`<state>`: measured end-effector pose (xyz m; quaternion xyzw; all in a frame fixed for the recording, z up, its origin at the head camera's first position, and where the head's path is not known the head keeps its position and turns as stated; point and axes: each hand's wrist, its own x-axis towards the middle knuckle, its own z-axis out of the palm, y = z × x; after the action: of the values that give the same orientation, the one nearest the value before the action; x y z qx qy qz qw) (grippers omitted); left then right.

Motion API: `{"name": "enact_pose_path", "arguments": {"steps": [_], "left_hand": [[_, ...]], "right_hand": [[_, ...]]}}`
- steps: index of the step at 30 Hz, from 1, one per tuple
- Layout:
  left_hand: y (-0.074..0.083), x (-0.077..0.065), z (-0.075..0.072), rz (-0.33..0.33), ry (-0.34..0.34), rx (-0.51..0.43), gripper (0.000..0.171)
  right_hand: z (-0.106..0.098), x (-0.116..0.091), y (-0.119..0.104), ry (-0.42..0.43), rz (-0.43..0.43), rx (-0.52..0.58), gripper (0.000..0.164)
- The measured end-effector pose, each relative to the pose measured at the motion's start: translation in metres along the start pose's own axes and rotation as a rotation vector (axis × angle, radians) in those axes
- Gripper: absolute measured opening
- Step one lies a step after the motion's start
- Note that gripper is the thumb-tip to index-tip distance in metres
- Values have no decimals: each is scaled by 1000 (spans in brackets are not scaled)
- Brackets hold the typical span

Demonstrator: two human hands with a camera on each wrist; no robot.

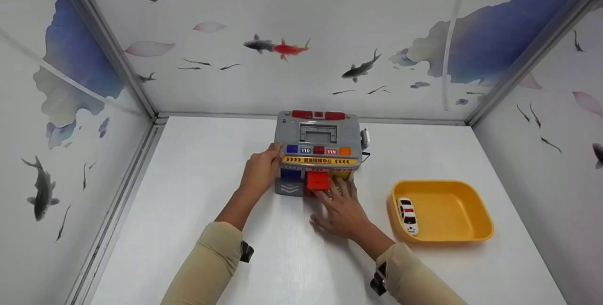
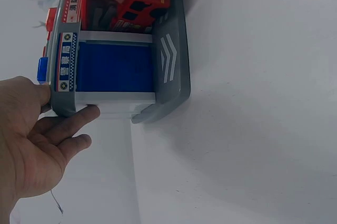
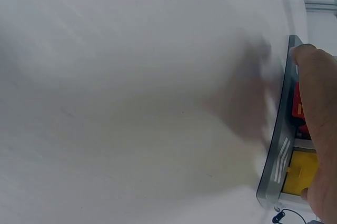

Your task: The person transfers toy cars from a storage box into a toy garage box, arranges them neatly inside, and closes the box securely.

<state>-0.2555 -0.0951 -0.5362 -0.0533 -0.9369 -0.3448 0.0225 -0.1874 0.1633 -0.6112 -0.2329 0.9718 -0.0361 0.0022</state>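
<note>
A grey toy rescue station (image 1: 318, 130), with red lights on its roof and blue and yellow doors, stands against the back wall. My left hand (image 1: 260, 170) grips its left edge, thumb by the roof rim and fingers along the side (image 2: 50, 129). A red toy vehicle (image 1: 318, 180) sits in the middle bay between the blue door (image 2: 115, 67) and the yellow door (image 3: 300, 171). My right hand (image 1: 340, 208) is at the station's front; a finger touches the vehicle (image 2: 142, 0) while the thumb stands apart from it. The right hand partly hides the bays in the right wrist view.
A yellow tray (image 1: 447, 210) stands to the right on the white table (image 1: 282, 258). Inside it, along the left wall, lies a white toy car (image 1: 408, 216) with a red stripe. Printed walls (image 1: 301, 83) close off the back and both sides.
</note>
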Motion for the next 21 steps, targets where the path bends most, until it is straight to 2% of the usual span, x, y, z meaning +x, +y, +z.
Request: {"name": "enact_pose_path", "arguments": {"steps": [13,17,21], "left_hand": [[1,-1,1,-18,-7,-12,45],[0,-1,1,-15,-6,-13,45],[-1,-1,0,-6,-1,-12,45]], "right_hand": [[0,2,6,-61,21,115,85],[-3,0,9,-80,1,152,82],[-6,-1,12,-90,-18,134,78]]}}
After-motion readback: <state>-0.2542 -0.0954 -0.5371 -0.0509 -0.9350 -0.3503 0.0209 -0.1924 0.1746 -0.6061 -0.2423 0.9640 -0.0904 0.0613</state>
